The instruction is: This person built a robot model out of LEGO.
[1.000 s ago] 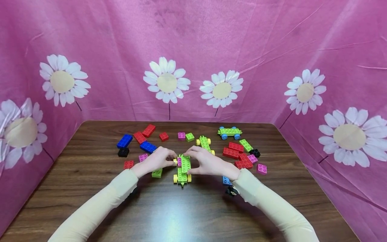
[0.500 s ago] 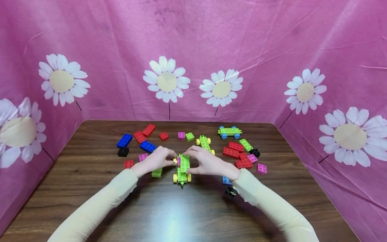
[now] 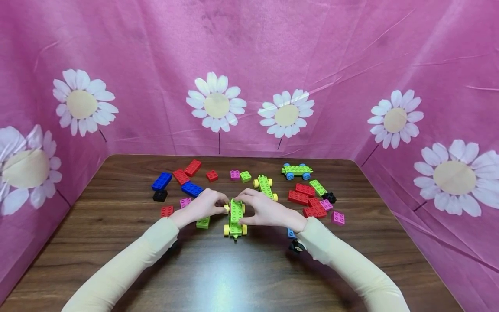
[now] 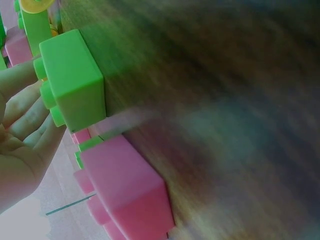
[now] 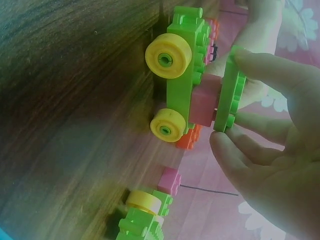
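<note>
A green toy car base [image 3: 235,230] with yellow wheels stands mid-table. In the right wrist view, a pink brick [image 5: 205,101] sits on its studs, with a thin green plate [image 5: 230,92] above that brick. My right hand [image 3: 267,210] pinches the plate by its ends between thumb and fingers. From the other side my left hand [image 3: 202,206] holds the base near its far left yellow wheel [image 3: 227,209]; its fingertips are partly hidden. From above, the plate covers the pink brick. In the left wrist view, a green brick [image 4: 75,82] lies beside my left hand, in front of its fingers.
Behind the hands stands another green base [image 3: 265,187] with yellow wheels; one with blue wheels [image 3: 297,170] is at the back right. Blue bricks [image 3: 161,181] and red bricks [image 3: 181,176] lie left, more red bricks [image 3: 298,197] right. A pink brick [image 4: 125,185] lies near my left wrist.
The green plate has shifted slightly left over the car base, and the pink brick that showed at its left side is now covered in the head view. Both hands stay nearly in place.
</note>
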`<action>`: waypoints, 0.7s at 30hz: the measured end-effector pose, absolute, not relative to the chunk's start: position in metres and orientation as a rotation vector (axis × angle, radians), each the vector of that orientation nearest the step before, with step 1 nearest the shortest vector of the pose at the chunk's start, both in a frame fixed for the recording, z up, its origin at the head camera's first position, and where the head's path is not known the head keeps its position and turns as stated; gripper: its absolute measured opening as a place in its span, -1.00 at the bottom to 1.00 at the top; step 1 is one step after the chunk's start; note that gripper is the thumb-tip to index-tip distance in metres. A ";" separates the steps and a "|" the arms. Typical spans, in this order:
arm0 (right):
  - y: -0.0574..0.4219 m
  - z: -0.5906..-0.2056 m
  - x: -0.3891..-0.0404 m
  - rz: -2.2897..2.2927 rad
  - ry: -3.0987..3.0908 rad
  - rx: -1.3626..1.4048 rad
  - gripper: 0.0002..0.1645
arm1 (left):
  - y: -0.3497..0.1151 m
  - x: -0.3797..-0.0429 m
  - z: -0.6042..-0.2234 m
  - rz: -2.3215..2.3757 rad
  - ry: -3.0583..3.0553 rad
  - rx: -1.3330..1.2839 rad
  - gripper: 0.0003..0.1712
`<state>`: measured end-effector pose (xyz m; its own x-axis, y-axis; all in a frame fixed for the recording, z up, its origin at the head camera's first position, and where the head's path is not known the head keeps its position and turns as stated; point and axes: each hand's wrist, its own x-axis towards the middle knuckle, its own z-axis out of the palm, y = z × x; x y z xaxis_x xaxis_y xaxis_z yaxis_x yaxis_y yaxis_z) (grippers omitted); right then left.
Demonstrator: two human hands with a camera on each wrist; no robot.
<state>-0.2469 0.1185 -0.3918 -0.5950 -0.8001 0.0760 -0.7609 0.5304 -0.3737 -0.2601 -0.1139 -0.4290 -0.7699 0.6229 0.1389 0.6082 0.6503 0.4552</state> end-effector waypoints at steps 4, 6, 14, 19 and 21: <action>0.116 -0.391 -0.247 -0.554 2.646 -1.342 -0.32 | -0.114 -0.260 -0.428 0.762 2.828 1.049 -0.75; 0.115 -0.391 -0.247 -0.541 2.642 -1.331 -0.31 | -0.114 -0.259 -0.428 0.760 2.826 1.050 -0.74; 0.114 -0.391 -0.246 -0.535 2.643 -1.323 -0.30 | -0.114 -0.259 -0.429 0.761 2.831 1.050 -0.74; 0.113 -0.391 -0.246 -0.541 2.650 -1.314 -0.31 | -0.114 -0.260 -0.429 0.759 2.829 1.065 -0.75; 0.113 -0.391 -0.247 -0.556 2.643 -1.312 -0.31 | -0.115 -0.260 -0.429 0.756 2.828 1.065 -0.75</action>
<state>-0.2467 0.1127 -0.3906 -0.6102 -0.7913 0.0392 -0.7399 0.5515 -0.3852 -0.2599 -0.1145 -0.4290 -0.7660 0.6271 0.1413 0.6140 0.6485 0.4499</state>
